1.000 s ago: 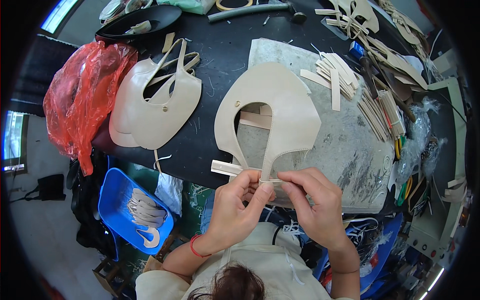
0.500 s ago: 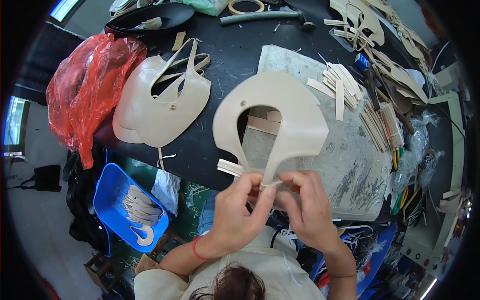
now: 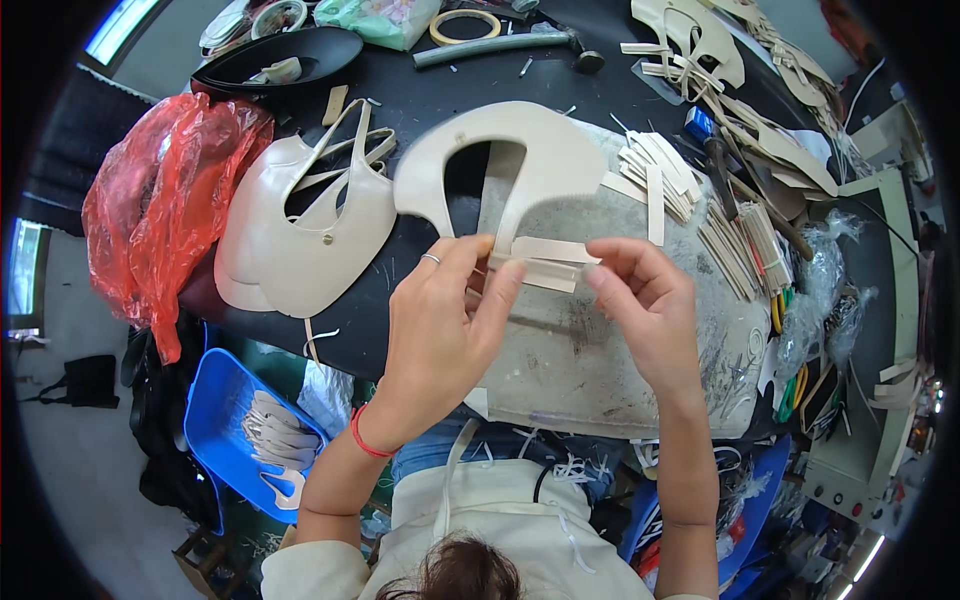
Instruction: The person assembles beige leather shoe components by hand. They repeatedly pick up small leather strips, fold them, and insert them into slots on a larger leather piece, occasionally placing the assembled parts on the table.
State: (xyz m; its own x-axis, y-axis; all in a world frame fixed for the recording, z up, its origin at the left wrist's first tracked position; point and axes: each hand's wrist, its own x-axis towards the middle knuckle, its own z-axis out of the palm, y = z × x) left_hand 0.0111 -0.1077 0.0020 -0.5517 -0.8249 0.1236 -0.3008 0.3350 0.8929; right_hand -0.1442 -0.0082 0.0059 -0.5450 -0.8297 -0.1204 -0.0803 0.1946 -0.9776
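Observation:
A cream leather bag panel (image 3: 555, 165), arched with a large cut-out, is held just above the grey work slab. My left hand (image 3: 445, 320) pinches its narrow strap end between thumb and fingers, along with cream leather strips (image 3: 545, 272) lying across that end. At the strips' right end, my right hand (image 3: 645, 310) is closed, thumb and forefinger gripping the tip of the upper strip. The lower strip looks folded lengthwise. My left fingers hide where strips and strap meet.
Left stand finished-looking cream bags (image 3: 315, 225) and a red plastic bag (image 3: 165, 210). A blue basket (image 3: 205, 415) of cut pieces sits below. The grey slab (image 3: 590, 370) carries loose strips (image 3: 660, 175) at right. A hammer (image 3: 495, 50) and tape roll (image 3: 465, 15) lie at the back.
Both hands have moved forward, away from my body, with the panel. My right hand has shifted outward from the strap end to the strips' right end, and the strips now extend rightward.

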